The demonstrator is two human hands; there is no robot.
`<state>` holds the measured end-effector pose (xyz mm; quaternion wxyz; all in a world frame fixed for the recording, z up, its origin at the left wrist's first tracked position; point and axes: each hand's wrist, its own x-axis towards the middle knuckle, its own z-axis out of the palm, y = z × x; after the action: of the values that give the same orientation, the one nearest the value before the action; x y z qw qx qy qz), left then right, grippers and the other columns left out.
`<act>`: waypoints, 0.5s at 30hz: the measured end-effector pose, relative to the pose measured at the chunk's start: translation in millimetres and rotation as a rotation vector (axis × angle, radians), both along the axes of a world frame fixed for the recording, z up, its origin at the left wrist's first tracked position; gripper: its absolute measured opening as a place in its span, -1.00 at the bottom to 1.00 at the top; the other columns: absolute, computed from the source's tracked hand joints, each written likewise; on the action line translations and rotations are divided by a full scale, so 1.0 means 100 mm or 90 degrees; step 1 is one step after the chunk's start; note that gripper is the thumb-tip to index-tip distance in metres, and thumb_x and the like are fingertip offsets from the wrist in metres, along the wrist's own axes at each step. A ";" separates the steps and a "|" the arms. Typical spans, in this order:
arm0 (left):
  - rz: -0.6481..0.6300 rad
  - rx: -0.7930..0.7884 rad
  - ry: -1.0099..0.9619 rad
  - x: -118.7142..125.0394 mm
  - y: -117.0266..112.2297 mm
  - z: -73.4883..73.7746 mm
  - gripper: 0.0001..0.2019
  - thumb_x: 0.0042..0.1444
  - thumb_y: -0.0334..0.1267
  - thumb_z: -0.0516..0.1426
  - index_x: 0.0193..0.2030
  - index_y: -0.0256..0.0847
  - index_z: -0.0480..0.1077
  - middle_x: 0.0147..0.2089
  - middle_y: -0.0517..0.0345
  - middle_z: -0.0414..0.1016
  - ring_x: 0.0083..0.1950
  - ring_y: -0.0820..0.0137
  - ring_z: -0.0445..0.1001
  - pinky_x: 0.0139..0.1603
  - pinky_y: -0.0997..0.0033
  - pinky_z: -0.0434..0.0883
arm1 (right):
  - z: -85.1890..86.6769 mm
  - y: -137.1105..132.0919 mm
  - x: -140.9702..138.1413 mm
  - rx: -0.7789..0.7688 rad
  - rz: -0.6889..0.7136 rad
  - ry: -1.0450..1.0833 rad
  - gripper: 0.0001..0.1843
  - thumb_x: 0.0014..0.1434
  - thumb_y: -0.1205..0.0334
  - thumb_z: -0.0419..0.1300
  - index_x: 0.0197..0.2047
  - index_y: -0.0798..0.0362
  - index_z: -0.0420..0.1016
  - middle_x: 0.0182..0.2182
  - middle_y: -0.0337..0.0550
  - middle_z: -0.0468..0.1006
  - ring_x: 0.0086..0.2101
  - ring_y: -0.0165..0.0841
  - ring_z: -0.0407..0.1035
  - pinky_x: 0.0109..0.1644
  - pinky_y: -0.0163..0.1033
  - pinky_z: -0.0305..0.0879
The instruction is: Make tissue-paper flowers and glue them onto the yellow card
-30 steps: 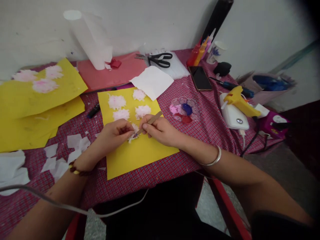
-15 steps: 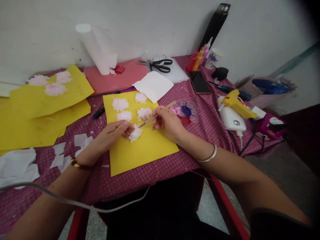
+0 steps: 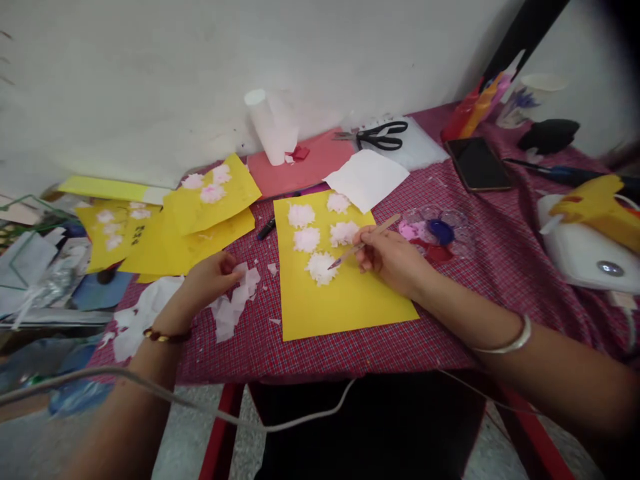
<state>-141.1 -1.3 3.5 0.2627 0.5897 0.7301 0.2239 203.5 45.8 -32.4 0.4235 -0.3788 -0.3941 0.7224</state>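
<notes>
A paintbrush [image 3: 344, 256] is pinched in my right hand [image 3: 383, 257], its bristles touching the lowest white paper flower [image 3: 321, 268] on a yellow sheet [image 3: 345, 310]. Several more crumpled white-pink paper flowers [image 3: 301, 215] lie higher on that sheet. Left of the sheet, my left hand [image 3: 213, 277] hovers at thin white paper pieces [image 3: 230, 313], its fingers loosely bent and thumb apart, with nothing visible in them. To the right of my right hand is a clear paint palette [image 3: 463, 233] with pink, blue and red paint.
Yellow sheets with flowers [image 3: 235, 190] overlap at left. Behind are a white paper roll [image 3: 270, 127], black-handled scissors [image 3: 383, 135] and a white sheet [image 3: 367, 179]. A phone [image 3: 477, 163], paint bottles [image 3: 480, 107] and a yellow glue gun [image 3: 597, 207] stand right. A pale cable [image 3: 200, 403] crosses the front.
My left hand has left the lowest flower and moved left to the white paper pieces. My right hand still holds the brush at that flower. The view has turned left.
</notes>
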 end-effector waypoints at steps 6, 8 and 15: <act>0.072 0.047 -0.132 0.26 -0.02 0.19 -0.74 -0.04 -0.11 0.28 -0.53 -0.19 0.34 -0.60 0.27 0.32 -0.60 0.50 0.24 -0.58 0.49 0.15 | 0.00 0.00 0.00 0.013 -0.003 0.005 -0.86 0.22 0.24 0.07 -0.35 0.09 0.38 -0.62 -0.30 0.40 -0.67 -0.53 0.22 -0.56 -0.38 0.19; 0.083 0.071 -0.282 0.42 0.00 0.21 -0.79 -0.06 -0.17 0.30 -0.45 -0.18 0.36 -0.52 0.26 0.37 -0.55 0.51 0.31 -0.54 0.50 0.23 | 0.02 -0.01 -0.01 0.026 -0.006 0.015 -0.87 0.20 0.23 0.09 -0.35 0.08 0.37 -0.61 -0.31 0.41 -0.67 -0.54 0.22 -0.57 -0.39 0.18; -0.027 0.072 -0.486 1.19 0.14 0.00 -0.59 -0.09 -0.34 0.30 -0.05 -0.16 0.40 -0.46 0.32 0.37 -0.49 0.53 0.33 -0.45 0.53 0.30 | 0.09 -0.05 0.00 0.125 0.015 0.041 -0.88 0.21 0.19 0.11 -0.31 0.05 0.35 -0.55 -0.32 0.48 -0.65 -0.56 0.25 -0.55 -0.39 0.20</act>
<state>-22.4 12.9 3.6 0.4873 0.4926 0.5538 0.4618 203.1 40.7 -23.6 0.4622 -0.3074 -0.4536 0.6972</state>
